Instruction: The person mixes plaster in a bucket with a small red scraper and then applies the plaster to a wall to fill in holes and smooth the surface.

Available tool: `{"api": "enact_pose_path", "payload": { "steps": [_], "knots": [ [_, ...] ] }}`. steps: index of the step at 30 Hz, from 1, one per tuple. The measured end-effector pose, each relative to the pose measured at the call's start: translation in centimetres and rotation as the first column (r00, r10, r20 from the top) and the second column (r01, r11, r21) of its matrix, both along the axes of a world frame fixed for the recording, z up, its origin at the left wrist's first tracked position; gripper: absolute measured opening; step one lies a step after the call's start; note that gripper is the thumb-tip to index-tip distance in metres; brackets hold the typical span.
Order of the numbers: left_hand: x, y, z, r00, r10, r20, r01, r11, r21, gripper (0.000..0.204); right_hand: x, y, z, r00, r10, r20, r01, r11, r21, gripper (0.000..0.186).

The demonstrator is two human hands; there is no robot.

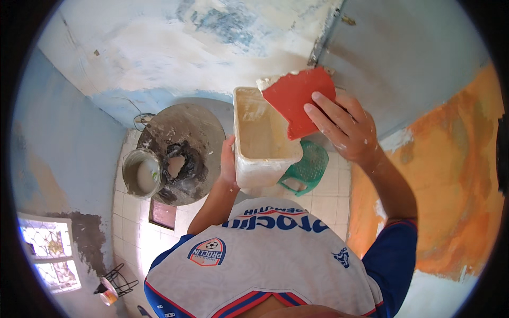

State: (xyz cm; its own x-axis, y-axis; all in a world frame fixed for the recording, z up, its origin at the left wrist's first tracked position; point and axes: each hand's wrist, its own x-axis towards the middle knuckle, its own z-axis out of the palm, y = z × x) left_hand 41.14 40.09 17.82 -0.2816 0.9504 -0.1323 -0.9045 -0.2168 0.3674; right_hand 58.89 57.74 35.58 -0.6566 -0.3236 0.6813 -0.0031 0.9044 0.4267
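My right hand grips a red, jagged-edged flat piece, with white residue along its top edge, held over the upper right of a dirty white rectangular container. My left hand holds that container by its left side; its fingers are partly hidden. The container is open at the top, with pale residue on its inner walls.
A round grimy table holds a bucket of milky liquid and crumpled black plastic. A green plastic stool stands behind the container. Patchy painted walls surround me. A black wire object lies lower left.
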Motion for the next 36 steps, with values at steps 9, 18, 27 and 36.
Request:
{"api": "enact_pose_path", "payload": {
  "steps": [9, 18, 27, 36],
  "knots": [
    [-7.4, -2.7, -4.6, 0.994, 0.109, -0.004, -0.109, 0.991, -0.080, 0.079, -11.4, -0.8, -5.3, 0.889, -0.134, -0.439, -0.424, 0.125, -0.897, 0.015],
    [-13.5, -7.4, -6.7, 0.938, 0.342, 0.054, -0.337, 0.937, -0.095, 0.070, -24.8, 10.3, -11.5, 0.933, -0.043, -0.357, -0.359, -0.031, -0.933, 0.028],
    [-17.2, -9.9, -6.7, 0.801, 0.588, 0.109, -0.558, 0.801, -0.218, 0.056, -40.4, 14.1, -14.1, 0.968, -0.126, -0.215, -0.202, 0.109, -0.973, 0.031],
    [-20.9, -8.5, -5.5, 0.737, 0.672, 0.070, -0.666, 0.740, -0.096, 0.051, -44.1, 14.8, -12.0, 0.821, -0.327, -0.468, -0.421, 0.206, -0.883, 0.029]
  ]
}}
